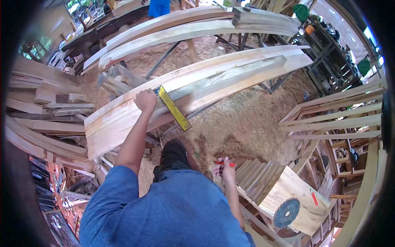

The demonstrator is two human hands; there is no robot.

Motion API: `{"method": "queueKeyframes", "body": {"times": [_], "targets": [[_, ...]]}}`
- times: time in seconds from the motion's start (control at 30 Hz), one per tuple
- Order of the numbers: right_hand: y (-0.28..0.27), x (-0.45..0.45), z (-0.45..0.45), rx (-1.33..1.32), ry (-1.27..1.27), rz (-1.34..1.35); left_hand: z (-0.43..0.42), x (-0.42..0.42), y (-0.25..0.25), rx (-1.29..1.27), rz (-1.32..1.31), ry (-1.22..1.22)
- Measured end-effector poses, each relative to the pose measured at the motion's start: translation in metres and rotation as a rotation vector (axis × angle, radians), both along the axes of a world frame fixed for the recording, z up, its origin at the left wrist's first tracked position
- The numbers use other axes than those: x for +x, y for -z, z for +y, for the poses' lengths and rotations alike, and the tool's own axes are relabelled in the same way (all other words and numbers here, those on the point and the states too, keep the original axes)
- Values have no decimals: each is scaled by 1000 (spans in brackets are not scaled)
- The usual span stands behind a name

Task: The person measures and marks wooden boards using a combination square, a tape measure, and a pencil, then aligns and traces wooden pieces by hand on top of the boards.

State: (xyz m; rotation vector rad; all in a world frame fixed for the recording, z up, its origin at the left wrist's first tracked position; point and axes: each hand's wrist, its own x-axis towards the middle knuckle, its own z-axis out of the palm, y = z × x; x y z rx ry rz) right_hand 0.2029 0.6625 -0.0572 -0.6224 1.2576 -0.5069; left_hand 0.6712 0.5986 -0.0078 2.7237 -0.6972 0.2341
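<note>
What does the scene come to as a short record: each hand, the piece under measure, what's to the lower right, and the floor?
Left hand: closed at the dark end of the yellow square
Right hand: holding a slim red stick, pencil-like
Workpiece: greyish timber lying along wide pale boards, yellow square slanting across it
Lower right: toothed saw blade lying flat on a pale panel
Floor: strewn with what looks like sawdust

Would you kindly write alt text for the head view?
The person's left hand holds a yellow carpenter's square across long planks; the right hand holds a red pencil or pen. At lower right, a circular saw blade lies on a wooden board.
</note>
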Motion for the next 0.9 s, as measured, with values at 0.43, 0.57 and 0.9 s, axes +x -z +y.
{"method": "queueKeyframes", "body": {"times": [0.43, 0.57, 0.9], "targets": [[12, 13, 0, -9, 55, -61, -5, 1, -3, 18, 70, 231], [12, 17, 5, -30, 37, -44, -8, 4, -4, 47, 98, 282], [6, 34, -4, -72, -10, -225, -3, 1, -10, -33, 121, 353]]}}
